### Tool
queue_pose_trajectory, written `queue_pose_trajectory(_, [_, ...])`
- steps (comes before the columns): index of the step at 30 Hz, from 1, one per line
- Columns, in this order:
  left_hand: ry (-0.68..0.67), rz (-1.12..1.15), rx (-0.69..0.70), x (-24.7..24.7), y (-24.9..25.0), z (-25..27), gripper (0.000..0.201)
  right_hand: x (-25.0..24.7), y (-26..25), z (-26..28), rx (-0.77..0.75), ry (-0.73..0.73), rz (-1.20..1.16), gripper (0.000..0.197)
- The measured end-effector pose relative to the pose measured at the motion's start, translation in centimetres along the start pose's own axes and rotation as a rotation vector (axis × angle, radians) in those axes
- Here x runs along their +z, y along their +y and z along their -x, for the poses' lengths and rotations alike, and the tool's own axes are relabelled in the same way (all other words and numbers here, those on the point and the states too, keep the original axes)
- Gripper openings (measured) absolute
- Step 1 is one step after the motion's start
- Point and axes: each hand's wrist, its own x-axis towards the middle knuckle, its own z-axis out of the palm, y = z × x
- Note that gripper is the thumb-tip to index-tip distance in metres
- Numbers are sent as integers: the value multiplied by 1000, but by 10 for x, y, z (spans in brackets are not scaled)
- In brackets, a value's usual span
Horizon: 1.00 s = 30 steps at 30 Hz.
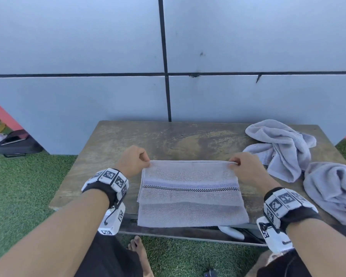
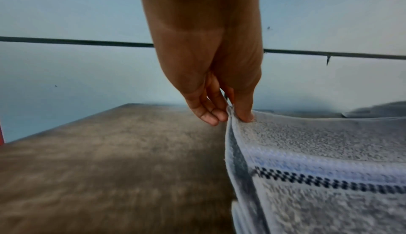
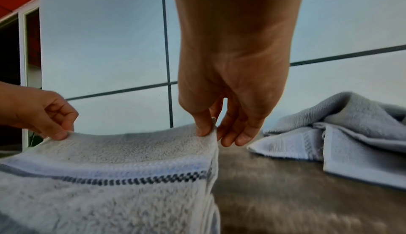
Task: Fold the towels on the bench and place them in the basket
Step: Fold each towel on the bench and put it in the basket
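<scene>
- Right now the left hand [image 1: 132, 159] and the right hand [image 1: 246, 166] each pinch one far corner of the towel [image 1: 190, 193], thumb on top and fingers [image 2: 214, 114] underneath; both grips are tight on the cloth, not released.
- That towel lies across the near middle of the table [image 1: 180, 136], already doubled, with its near edge hanging slightly over the table's front; its checked stripe [image 1: 190, 189] runs from side to side.
- To fold it well, I judge that both corners should travel together at the same height, so the held edge stays taut and straight between the hands.
- Bringing the held edge down square onto the near edge, with side edges lined up, should keep the layers from skewing; the stripe is a handy guide for straightness.
- Letting go only once the cloth lies flat, then smoothing it with a palm, would probably prevent a bulge in the fold.
- Two crumpled towels [image 1: 280, 148] wait at the table's right end, close to the right hand, so the right elbow should stay clear of them.
- No basket shows in any view.
</scene>
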Motion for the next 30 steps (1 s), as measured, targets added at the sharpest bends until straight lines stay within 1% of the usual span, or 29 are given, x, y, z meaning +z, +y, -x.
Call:
queue_pose_trajectory(3, [37,49,64,-31,13,1,18,-31,-14,1,-76,129,-80,29])
queue_pose_trajectory(7, [92,69,142,-69,35,3,20,-73,-35,-3,-164,211,-32,17])
queue_pose_trajectory(10, [162,82,175,-95,49,0,21,-100,-51,-6,-155,266,-56,5])
queue_pose_trajectory(12, [222,88,204,-111,62,-3,18,-118,-64,-9,-163,303,-50,4])
queue_pose_trajectory(14, [297,58,226,-128,79,-9,21,-137,-80,-14,-200,364,-65,8])
queue_pose_trajectory(15, [344,34,248,-137,89,-13,22,-148,-90,-16,-218,411,-73,8])
queue_pose_trajectory(17, [456,-2,290,-154,110,-17,18,-167,-109,-18,-250,533,-122,8])
queue_pose_trajectory(20, [633,39,350,-175,132,-14,10,-188,-127,-16,-347,699,-204,11])
queue_pose_trajectory(22, [707,81,375,-179,133,-9,9,-192,-129,-9,-391,733,-204,13])
queue_pose_trajectory(24, [678,118,381,-170,123,-2,9,-184,-118,0,-367,698,-201,14])
queue_pose_trajectory(26, [587,112,381,-149,105,8,6,-165,-99,11,-326,606,-193,12])
queue_pose_trajectory(27, [517,110,363,-136,94,15,5,-153,-87,18,-301,538,-169,11])
queue_pose_trajectory(30, [216,49,249,-93,51,34,8,-107,-45,39,-234,268,-68,10])
